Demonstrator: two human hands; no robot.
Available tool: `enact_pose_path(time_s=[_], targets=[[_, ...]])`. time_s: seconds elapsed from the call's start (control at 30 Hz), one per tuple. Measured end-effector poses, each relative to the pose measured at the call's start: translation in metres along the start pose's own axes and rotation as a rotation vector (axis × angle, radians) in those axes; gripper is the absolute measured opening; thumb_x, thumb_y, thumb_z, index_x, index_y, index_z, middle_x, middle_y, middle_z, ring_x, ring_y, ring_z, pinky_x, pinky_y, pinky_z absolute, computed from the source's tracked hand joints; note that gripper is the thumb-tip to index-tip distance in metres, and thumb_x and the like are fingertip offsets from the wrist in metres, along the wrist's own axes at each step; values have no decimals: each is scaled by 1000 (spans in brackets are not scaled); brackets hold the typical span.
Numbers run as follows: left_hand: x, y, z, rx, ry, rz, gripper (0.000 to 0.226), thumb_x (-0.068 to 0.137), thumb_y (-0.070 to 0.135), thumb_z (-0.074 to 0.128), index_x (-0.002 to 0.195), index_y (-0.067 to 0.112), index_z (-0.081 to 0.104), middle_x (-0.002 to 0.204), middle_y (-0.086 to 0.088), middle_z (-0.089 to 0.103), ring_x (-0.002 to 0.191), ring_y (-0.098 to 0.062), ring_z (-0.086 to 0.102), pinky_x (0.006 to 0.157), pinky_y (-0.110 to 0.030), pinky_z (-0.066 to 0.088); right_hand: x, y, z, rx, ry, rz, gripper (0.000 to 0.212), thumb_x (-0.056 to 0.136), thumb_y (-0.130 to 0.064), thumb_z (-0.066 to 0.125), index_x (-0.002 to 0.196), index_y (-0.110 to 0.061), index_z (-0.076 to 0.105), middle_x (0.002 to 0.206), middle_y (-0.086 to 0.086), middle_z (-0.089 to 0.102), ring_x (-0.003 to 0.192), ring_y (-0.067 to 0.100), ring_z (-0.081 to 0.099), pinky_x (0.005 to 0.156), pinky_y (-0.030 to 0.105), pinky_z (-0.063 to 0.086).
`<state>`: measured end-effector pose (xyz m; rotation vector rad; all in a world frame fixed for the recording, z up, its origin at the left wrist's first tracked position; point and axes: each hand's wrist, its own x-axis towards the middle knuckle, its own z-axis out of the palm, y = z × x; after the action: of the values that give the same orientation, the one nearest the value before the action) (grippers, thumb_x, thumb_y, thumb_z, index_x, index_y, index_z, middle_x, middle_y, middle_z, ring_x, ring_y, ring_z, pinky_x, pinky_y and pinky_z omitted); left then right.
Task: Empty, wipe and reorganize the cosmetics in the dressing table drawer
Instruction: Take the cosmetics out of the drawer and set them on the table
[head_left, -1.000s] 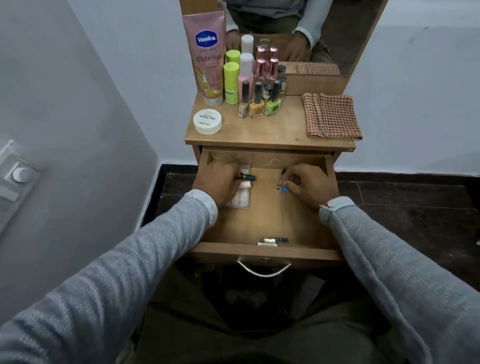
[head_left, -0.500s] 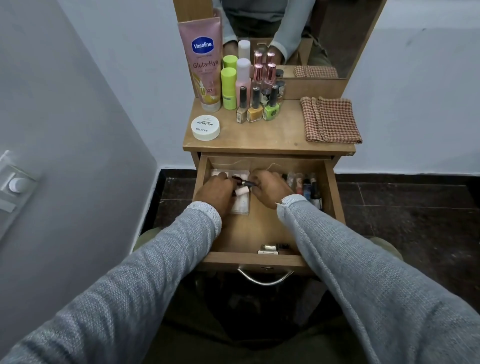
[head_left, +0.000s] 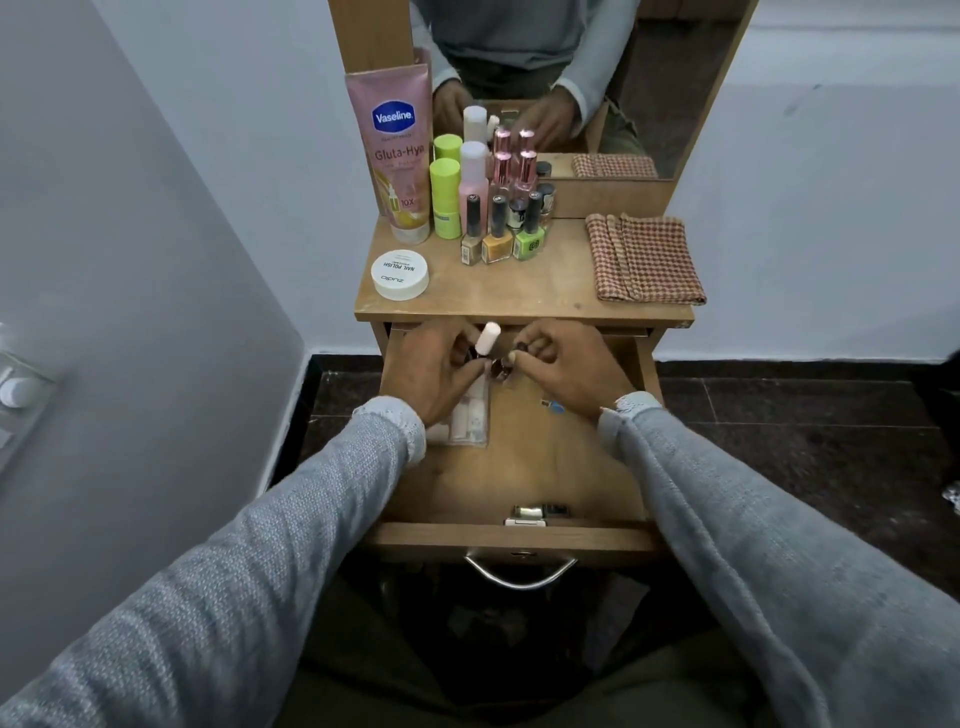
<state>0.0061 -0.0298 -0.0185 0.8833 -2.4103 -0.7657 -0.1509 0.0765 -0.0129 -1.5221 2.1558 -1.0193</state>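
Both arms reach into the open drawer (head_left: 519, 538), my left hand (head_left: 441, 366) gripping a white-capped bottle (head_left: 487, 340) tilted toward one o'clock, my right hand (head_left: 563, 366) pinching small dark items.

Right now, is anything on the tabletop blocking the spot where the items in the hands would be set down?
Nothing visible blocks it. The left hand holds a pale capped tube; the right hand pinches small dark items. The tabletop shows bare wood between the white jar and the checked cloth.

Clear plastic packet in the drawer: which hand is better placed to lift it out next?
Left, probably. The left hand lies right over the clear packet; the right hand pinches small items and sits farther away.
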Motion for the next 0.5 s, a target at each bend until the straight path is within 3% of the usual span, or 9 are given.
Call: enact_pose_path(time_s=[0.2,0.37,0.5], targets=[[50,42,-11,-95,100,-8,18,77,15,78,85,7,63,82,-8,66,76,-24,62,71,-34,53,20,-5,-54,63,239,-74,14,84,-24,68,94,-14,67,82,0,67,73,11,63,65,19,53],[81,45,5,-125,124,-91,19,78,19,78,88,16,63,80,3,62,73,-12,55,68,-21,48,49,4,-73,46,297,-27,18,82,-25,69,89,-9,67,80,7,68,73,22,65,68,39,57],[87,42,15,-146,166,-132,19,79,20,78,91,14,64,82,4,63,71,-10,54,67,-19,45,70,10,-79,-13,315,4,15,82,-23,69,89,-10,69,79,4,68,69,12,60,69,34,56]])
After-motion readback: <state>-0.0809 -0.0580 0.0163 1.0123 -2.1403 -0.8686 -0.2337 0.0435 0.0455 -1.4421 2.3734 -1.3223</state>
